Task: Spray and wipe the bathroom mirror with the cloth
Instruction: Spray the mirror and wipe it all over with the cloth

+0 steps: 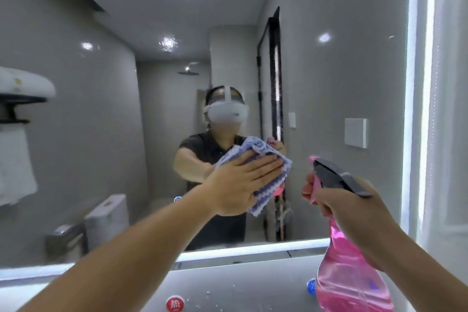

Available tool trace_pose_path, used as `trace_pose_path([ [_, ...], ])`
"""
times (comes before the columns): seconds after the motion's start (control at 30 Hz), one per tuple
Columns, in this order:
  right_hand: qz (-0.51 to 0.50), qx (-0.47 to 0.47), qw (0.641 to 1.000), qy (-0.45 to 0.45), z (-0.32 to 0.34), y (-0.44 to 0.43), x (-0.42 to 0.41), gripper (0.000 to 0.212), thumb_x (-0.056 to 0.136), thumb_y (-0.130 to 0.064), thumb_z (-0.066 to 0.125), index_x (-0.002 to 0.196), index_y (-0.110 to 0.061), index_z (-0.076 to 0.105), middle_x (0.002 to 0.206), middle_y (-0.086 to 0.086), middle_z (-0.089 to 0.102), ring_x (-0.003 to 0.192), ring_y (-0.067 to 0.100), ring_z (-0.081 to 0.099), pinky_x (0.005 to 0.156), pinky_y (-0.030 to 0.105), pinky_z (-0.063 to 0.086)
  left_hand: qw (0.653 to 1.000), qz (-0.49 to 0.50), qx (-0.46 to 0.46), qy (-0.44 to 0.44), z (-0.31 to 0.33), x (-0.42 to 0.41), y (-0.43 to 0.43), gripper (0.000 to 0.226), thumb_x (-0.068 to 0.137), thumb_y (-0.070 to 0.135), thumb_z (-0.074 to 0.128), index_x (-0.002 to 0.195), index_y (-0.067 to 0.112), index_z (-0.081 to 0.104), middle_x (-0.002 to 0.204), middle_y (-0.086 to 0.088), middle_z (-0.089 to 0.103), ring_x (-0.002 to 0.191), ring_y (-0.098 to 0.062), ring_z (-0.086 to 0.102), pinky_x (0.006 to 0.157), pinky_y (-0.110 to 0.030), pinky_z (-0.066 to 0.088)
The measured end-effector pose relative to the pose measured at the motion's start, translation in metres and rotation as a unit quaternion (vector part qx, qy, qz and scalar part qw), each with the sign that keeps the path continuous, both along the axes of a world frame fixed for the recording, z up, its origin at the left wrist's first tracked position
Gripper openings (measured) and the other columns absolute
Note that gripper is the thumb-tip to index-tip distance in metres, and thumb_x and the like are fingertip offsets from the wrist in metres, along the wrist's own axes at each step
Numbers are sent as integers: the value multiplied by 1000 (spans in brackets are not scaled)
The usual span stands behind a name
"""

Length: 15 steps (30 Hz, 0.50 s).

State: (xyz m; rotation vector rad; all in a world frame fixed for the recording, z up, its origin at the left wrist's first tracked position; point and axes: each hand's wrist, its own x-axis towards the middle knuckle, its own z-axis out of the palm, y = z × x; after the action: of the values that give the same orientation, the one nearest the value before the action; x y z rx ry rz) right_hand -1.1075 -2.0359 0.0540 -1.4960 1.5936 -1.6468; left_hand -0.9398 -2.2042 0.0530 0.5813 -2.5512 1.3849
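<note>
A large bathroom mirror [329,83] with a lit border fills the view. My left hand [240,182] lies flat on a folded cloth [276,185] with purple and white stripes and presses it against the glass near the middle. My right hand [347,208] grips the neck of a pink spray bottle [349,278] with a grey trigger head, held upright to the right of the cloth, nozzle pointing at the mirror. The reflection shows a person in a dark shirt and a white headset, with the cloth's far side.
A lit strip [253,252] runs along the mirror's lower edge and another [428,83] up its right side. Below, a grey wall panel carries a red hot-water tag [174,303] and a blue tag [311,286]. The reflection holds a toilet, a towel rack and a black-framed door.
</note>
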Motion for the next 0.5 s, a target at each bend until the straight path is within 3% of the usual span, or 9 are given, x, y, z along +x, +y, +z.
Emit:
trace_pose_path([
  [0.07, 24, 16, 1000, 1, -1, 4, 6, 13, 66, 10, 48, 77, 16, 48, 93, 41, 55, 71, 26, 48, 50, 28, 33, 998, -6, -44, 35, 40, 25, -9, 61, 93, 41, 15, 145, 21, -10, 158, 1, -5, 142, -16, -21, 114, -40, -21],
  [0.13, 33, 25, 999, 2, 1, 10, 11, 12, 67, 9, 48, 77, 15, 49, 92, 40, 56, 72, 25, 47, 45, 23, 33, 973, 12, -57, 224, 97, 51, -14, 75, 78, 42, 11, 145, 11, -2, 159, -9, 5, 146, -25, -3, 118, -50, -2],
  [0.2, 33, 24, 999, 1, 6, 16, 16, 14, 66, 10, 47, 78, 16, 48, 79, 37, 54, 71, 25, 45, 46, 25, 33, 933, 68, -60, 348, 149, 85, -17, 80, 77, 42, 9, 148, 5, 2, 159, -14, 5, 146, -27, -1, 117, -51, -3],
  [0.3, 16, 2, 1000, -18, 12, 20, 19, 14, 63, 11, 45, 76, 15, 47, 70, 18, 49, 70, 25, 44, 59, 36, 33, 911, 95, -49, 398, 173, 107, -23, 70, 87, 30, 20, 150, 6, 1, 160, -12, -1, 147, -25, -6, 114, -48, -8],
  [0.43, -43, -2, 999, 12, 16, 28, 14, 21, 66, 8, 49, 87, 13, 52, 83, 36, 57, 73, 23, 49, 58, 32, 35, 873, 55, -50, 481, 148, 53, -21, 69, 95, 33, 22, 148, 1, -8, 159, -17, -8, 145, -30, -11, 111, -46, -15],
  [0.5, -57, -1, 998, 29, 15, 34, 15, 18, 67, 7, 52, 84, 7, 58, 90, 35, 61, 70, 22, 50, 56, 31, 35, 910, 17, -28, 413, 106, 9, -14, 67, 94, 36, 14, 146, 4, -15, 159, -17, -10, 144, -30, -14, 111, -49, -16],
])
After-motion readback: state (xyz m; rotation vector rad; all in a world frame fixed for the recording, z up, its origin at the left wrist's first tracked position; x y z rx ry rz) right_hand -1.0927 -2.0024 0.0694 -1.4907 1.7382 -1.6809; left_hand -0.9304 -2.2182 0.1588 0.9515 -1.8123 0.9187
